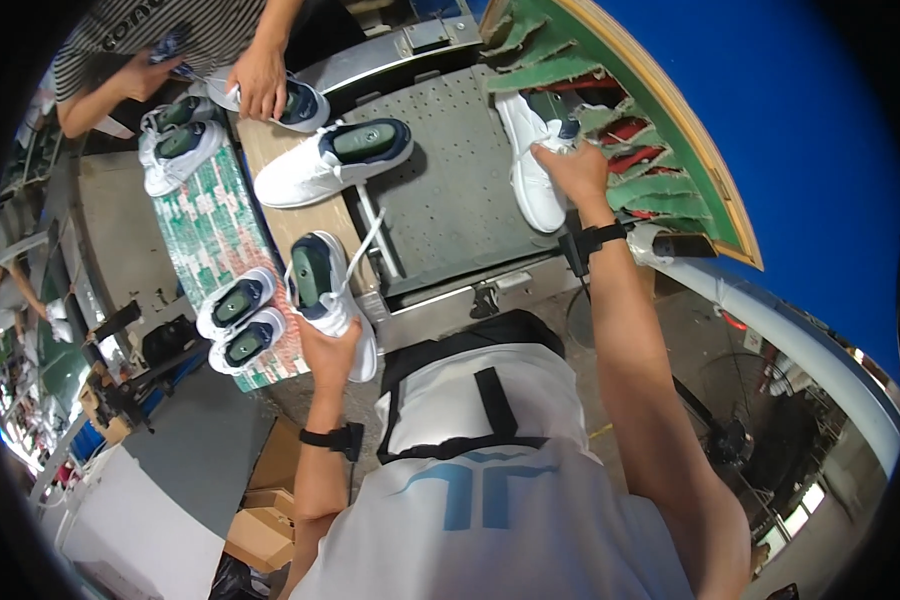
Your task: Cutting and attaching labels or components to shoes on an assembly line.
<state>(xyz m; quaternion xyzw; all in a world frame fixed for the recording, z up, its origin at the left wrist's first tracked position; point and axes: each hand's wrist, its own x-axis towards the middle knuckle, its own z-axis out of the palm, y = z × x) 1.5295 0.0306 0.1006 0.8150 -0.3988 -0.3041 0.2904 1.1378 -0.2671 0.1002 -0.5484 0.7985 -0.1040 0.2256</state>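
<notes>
My left hand (327, 348) is closed on a white sneaker (348, 305) with a dark green insert in its collar and a loose lace reaching up. That sneaker is tilted at the near end of the wooden board. Over on the right, my right hand (575, 172) grips a second white sneaker (530, 165) by its side. It lies over the grey perforated plate (440, 190), its heel end beside the green fabric flaps (660, 195) of the opening. Between them, another white sneaker (305, 172) rests across the board (265, 140), also with a green insert.
A co-worker's hand (258, 80) holds a white shoe at the far left. Pairs of sneakers (242, 320) stand on a film-wrapped green and pink stack (210, 225). A blue panel (810, 120) rises beyond the wood-edged opening. Cardboard boxes (265, 530) sit at lower left.
</notes>
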